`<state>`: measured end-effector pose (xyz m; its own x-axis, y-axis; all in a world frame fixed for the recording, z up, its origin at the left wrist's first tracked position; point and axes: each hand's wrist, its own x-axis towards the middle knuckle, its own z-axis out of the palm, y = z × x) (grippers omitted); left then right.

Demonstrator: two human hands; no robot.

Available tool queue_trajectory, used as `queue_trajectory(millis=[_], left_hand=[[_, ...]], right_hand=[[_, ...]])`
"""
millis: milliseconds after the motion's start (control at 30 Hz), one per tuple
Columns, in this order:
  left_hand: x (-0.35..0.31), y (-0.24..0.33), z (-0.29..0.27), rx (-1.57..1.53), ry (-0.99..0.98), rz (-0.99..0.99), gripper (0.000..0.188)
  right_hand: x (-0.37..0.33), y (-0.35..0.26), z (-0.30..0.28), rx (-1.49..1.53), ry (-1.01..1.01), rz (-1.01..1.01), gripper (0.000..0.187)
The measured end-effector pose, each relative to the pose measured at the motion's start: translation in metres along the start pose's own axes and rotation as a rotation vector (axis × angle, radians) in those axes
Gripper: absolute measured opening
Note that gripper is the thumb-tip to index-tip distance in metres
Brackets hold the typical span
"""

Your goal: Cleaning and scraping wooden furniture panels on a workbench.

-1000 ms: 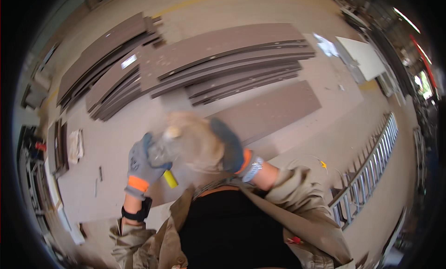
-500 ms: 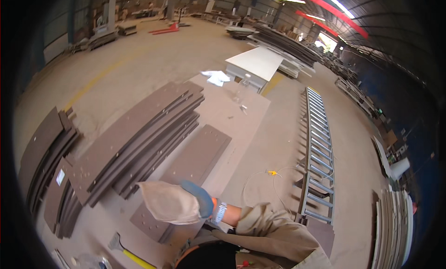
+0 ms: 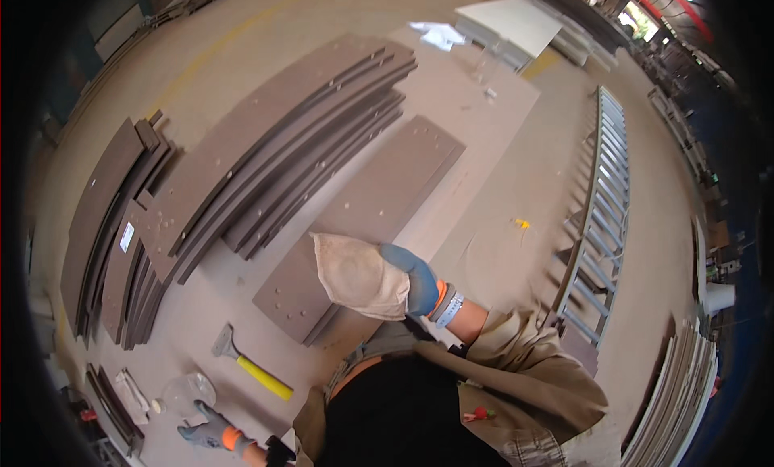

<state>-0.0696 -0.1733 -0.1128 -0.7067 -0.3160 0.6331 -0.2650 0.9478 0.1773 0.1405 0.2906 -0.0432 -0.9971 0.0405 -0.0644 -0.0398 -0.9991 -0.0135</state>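
Note:
In a blue-grey glove with an orange cuff, my right hand [image 3: 415, 277] is closed on a folded beige cloth [image 3: 355, 273]. The cloth is over the near part of a brown board [image 3: 383, 185] with small holes, and whether it touches the board I cannot tell. Low on the left, my left hand [image 3: 211, 428], gloved alike, has its fingers apart beside a clear plastic bottle [image 3: 192, 390] lying on its side. Between the hands lies a scraper [image 3: 254, 366] with a yellow handle and a grey head.
Stacks of brown boards [image 3: 266, 136] cover the left and middle of the work surface, with another stack [image 3: 105, 217] farther left. White cloths [image 3: 438, 35] lie at the far end, near a white table [image 3: 508, 22]. A roller conveyor [image 3: 601, 233] runs along the right.
The view has tilted down toward the work surface. My left hand has come into view beside the bottle. My right hand still holds the cloth over the board.

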Motion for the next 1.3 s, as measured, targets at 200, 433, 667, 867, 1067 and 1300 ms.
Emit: queue_trajectory(millis=[200, 433, 667, 867, 1067, 1300], left_hand=[[-0.040, 0.144, -0.107, -0.541, -0.598, 0.565, 0.060], [-0.127, 0.282, -0.093, -0.366, -0.720, 1.044, 0.084], [-0.140, 0.301, -0.082, -0.141, -0.741, 1.140, 0.088], [-0.143, 0.309, -0.081, -0.173, -0.707, 1.164, 0.087], [-0.137, 0.297, -0.083, -0.186, -0.722, 1.139, 0.088], [-0.136, 0.309, -0.083, -0.235, -0.709, 1.172, 0.091]], right_hand=[[-0.001, -0.036, -0.003, -0.200, 0.210, -0.351, 0.045], [0.057, -0.016, -0.079, -1.066, 0.470, -0.671, 0.042], [0.058, -0.161, -0.060, -3.152, 1.041, -0.038, 0.054], [0.052, -0.212, -0.063, -2.857, 1.116, -0.365, 0.067], [0.041, -0.086, -0.047, -2.689, 0.219, -0.167, 0.063], [0.091, -0.277, -0.070, -2.847, 0.941, -0.396, 0.074]])
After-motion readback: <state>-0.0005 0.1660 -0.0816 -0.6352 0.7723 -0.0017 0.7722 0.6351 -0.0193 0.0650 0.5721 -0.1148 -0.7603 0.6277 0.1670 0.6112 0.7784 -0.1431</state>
